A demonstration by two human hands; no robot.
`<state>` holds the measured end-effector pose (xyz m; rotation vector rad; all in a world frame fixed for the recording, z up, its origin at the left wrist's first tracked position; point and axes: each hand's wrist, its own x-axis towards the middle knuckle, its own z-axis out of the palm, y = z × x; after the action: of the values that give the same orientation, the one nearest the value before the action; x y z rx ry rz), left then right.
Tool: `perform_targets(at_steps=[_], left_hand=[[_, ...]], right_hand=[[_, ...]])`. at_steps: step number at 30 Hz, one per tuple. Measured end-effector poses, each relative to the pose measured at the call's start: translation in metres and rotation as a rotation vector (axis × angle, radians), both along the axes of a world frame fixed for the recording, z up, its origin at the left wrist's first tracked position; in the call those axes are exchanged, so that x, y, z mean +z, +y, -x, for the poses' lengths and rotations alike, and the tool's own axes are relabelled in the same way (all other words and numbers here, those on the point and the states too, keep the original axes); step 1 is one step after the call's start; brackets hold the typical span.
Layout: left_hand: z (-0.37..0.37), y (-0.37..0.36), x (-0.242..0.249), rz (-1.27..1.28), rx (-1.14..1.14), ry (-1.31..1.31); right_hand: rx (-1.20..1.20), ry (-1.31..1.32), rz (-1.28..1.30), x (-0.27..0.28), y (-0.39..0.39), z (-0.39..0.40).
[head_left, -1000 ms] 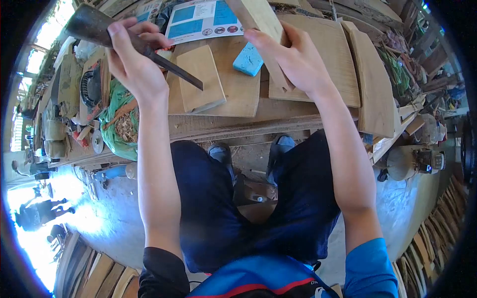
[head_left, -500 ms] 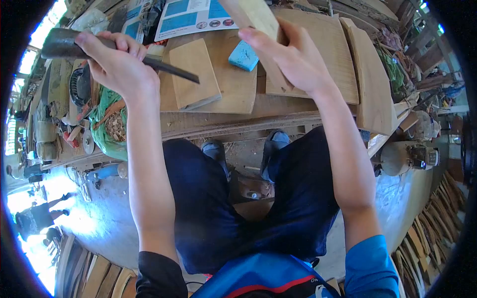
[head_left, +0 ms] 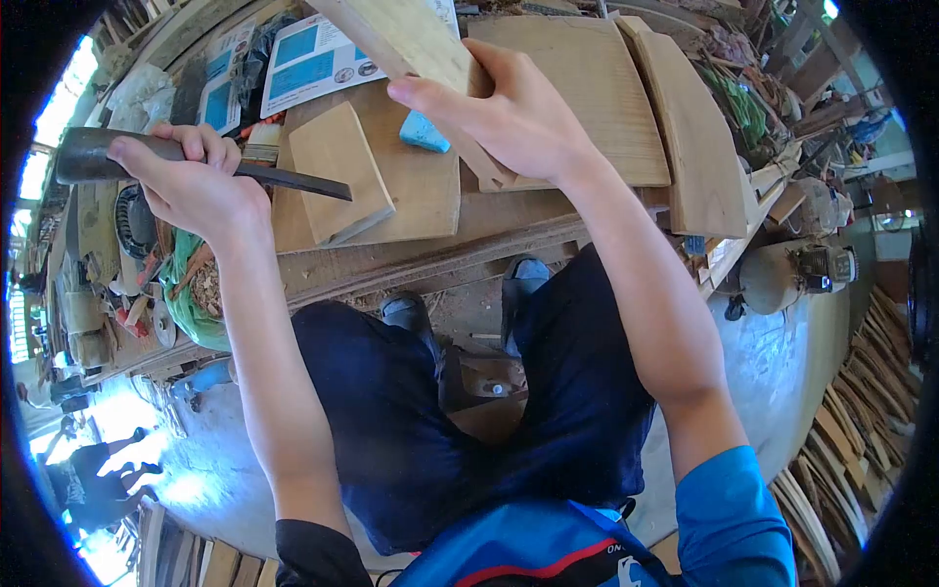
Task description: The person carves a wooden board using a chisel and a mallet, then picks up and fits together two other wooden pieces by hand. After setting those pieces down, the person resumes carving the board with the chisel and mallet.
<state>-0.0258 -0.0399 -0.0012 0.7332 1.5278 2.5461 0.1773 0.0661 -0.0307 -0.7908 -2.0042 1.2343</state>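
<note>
My left hand (head_left: 201, 181) is wrapped round a chisel (head_left: 303, 183) with a thick dark round handle. Its narrow dark blade points right, above a flat wooden block (head_left: 342, 176) on the bench. At the upper middle, my right hand (head_left: 518, 122) grips a long pale piece of wood (head_left: 406, 49) between thumb and fingers. The wood slants up to the left, and its far end runs out of view. Below it, a small blue block (head_left: 424, 132) lies on a thin board (head_left: 430, 201), partly hidden by the wood.
Wide wooden boards (head_left: 577, 88) and a curved plank (head_left: 690, 137) lie at the right of the bench. Printed sheets (head_left: 293, 78) lie at the back. A green bag of shavings (head_left: 201, 323) stands left. A tank-like machine (head_left: 778, 279) and stacked wood strips (head_left: 861, 421) are at right.
The view has shifted, so the bench things appear further left. Both hands also appear further left, still holding the chisel and the piece of wood. The chisel blade lies closer to level.
</note>
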Motion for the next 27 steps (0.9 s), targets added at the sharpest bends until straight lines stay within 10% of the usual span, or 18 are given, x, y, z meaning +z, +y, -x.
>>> perform_targets(at_steps=[27], left_hand=[[0.0086, 0.0024, -0.0026, 0.023, -0.003, -0.023]], right_hand=[[0.021, 0.062, -0.025, -0.0049, 0.0011, 0.0012]])
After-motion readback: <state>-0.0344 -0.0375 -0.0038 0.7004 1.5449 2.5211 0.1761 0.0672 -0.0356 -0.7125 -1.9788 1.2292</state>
